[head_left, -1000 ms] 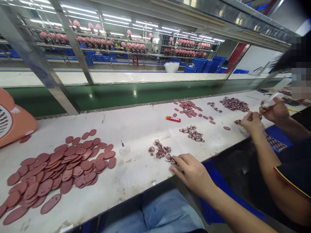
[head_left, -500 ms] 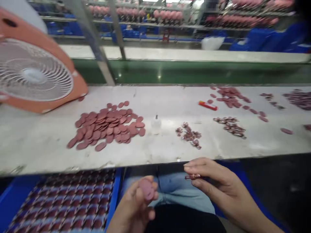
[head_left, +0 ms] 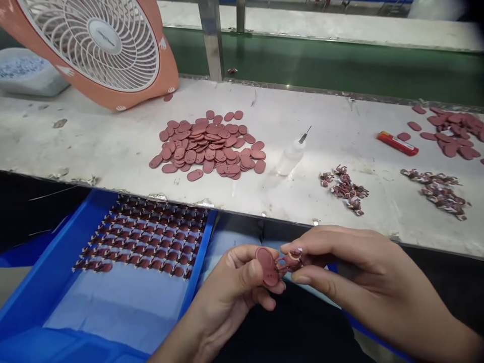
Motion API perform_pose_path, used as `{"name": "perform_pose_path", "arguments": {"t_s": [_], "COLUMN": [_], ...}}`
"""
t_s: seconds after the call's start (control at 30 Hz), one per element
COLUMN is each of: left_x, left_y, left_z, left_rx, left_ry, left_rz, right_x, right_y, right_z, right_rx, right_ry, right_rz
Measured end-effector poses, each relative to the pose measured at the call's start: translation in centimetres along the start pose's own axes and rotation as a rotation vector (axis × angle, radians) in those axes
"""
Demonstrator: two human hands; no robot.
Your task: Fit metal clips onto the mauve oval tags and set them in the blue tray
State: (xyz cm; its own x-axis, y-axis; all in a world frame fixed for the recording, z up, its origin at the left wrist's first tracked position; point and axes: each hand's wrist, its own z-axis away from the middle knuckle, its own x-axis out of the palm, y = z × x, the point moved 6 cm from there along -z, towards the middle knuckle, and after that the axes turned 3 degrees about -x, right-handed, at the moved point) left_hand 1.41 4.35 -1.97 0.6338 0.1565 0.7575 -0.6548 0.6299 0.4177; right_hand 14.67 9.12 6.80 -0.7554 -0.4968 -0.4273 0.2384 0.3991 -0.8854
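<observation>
Between thumb and fingers, my left hand (head_left: 234, 287) grips a reddish-brown oval base (head_left: 266, 267) with small holes in it. My right hand (head_left: 351, 272) pinches a small brown figurine (head_left: 292, 260), its legs against or very close to the base; exact contact I cannot make out. A heap of similar oval bases (head_left: 207, 146) lies on the bench (head_left: 113, 146) beyond my left hand. Past my right hand is a small cluster of figurines (head_left: 346, 189). Between heap and cluster stands a clear bottle (head_left: 290, 159) with a needle tip.
An orange fan (head_left: 109, 45) stands at the back left beside a white tub (head_left: 30, 73). Below the bench edge, a blue crate (head_left: 204, 252) holds rows of figurines on bases. To the right lie a red tube (head_left: 398, 143), more figurines (head_left: 438, 191) and more bases (head_left: 457, 131).
My hands have come together, bringing the figurine to the base. The view has tilted downward and turned left, showing more of the crate.
</observation>
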Motion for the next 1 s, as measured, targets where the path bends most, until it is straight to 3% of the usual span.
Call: {"name": "perform_pose_path", "arguments": {"t_s": [0.57,1.0], "left_x": [-0.7,-0.6], "left_y": [-0.3,-0.5], "left_z": [-0.4,-0.5], "left_rx": [-0.040,-0.064], "left_ry": [0.018,-0.014], "left_rz": [-0.009,-0.010], "right_x": [0.1,0.2], "right_y": [-0.8,-0.7], "right_z": [-1.2,-1.3], "right_rx": [-0.129,-0.165], "right_ry": [-0.207,-0.296], "right_rz": [0.248,0.282]}}
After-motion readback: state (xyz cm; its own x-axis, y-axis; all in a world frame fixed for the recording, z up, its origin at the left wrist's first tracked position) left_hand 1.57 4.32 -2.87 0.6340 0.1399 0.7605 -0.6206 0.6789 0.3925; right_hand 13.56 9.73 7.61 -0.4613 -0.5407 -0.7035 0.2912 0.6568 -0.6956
